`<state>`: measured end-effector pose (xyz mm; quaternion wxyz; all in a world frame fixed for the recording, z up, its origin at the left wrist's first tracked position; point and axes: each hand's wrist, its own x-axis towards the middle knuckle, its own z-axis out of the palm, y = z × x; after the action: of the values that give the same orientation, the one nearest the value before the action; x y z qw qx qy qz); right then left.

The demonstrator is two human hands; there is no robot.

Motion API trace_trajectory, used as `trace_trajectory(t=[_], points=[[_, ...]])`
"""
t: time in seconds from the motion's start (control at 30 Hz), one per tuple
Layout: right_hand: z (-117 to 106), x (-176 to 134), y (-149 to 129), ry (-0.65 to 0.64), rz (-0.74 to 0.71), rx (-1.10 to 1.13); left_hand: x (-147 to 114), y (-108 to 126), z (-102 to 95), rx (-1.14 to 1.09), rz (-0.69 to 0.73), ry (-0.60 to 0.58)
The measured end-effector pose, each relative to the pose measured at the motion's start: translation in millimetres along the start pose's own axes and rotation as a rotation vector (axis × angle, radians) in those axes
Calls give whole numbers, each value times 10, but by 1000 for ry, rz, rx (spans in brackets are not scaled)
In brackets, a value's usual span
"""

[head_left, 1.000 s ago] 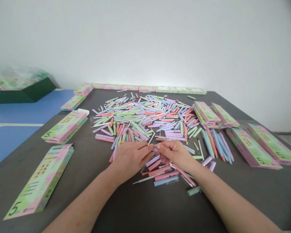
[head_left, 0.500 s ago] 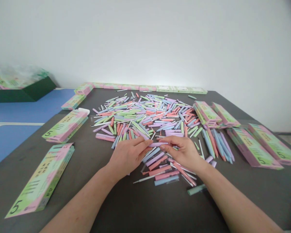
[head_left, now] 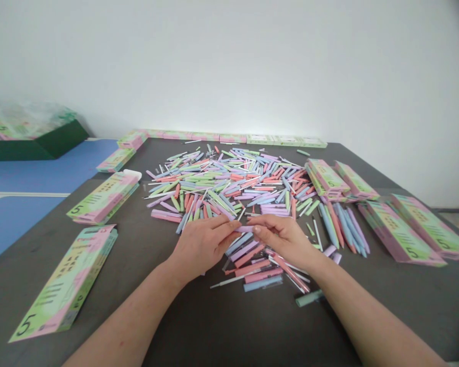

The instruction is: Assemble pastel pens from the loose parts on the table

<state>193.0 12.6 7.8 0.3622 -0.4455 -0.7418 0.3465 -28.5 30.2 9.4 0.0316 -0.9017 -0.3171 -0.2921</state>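
A purple pen (head_left: 245,229) lies level between my two hands, just over the near edge of a heap of pen parts (head_left: 229,178). Closed fingers of my left hand (head_left: 206,242) grip its left end, and my right hand (head_left: 281,237) pinches its right end. Most of the pen is hidden by the fingertips. Under and in front of my hands are loose pink, purple and blue barrels (head_left: 254,272) with white refills (head_left: 229,281). A green barrel (head_left: 309,298) lies by my right forearm.
Several pink-green cartons stand at the right (head_left: 405,237) and left (head_left: 99,199), with a row (head_left: 218,137) along the back. Finished-looking pens (head_left: 344,227) lie together right of my right hand. A dark green bin (head_left: 61,140) sits on a blue table at far left.
My right hand has shifted slightly left, toward my left hand, so less of the purple pen shows between them. The things on the table look unmoved.
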Motion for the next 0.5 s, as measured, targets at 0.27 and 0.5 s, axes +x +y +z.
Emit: trace_trajectory(t=[0.27, 0.5], points=[[24, 6, 26, 155, -95, -23, -10, -18, 13, -20, -14, 22], [12, -2, -2, 92, -32, -62, -35, -8, 51, 9, -10, 24]])
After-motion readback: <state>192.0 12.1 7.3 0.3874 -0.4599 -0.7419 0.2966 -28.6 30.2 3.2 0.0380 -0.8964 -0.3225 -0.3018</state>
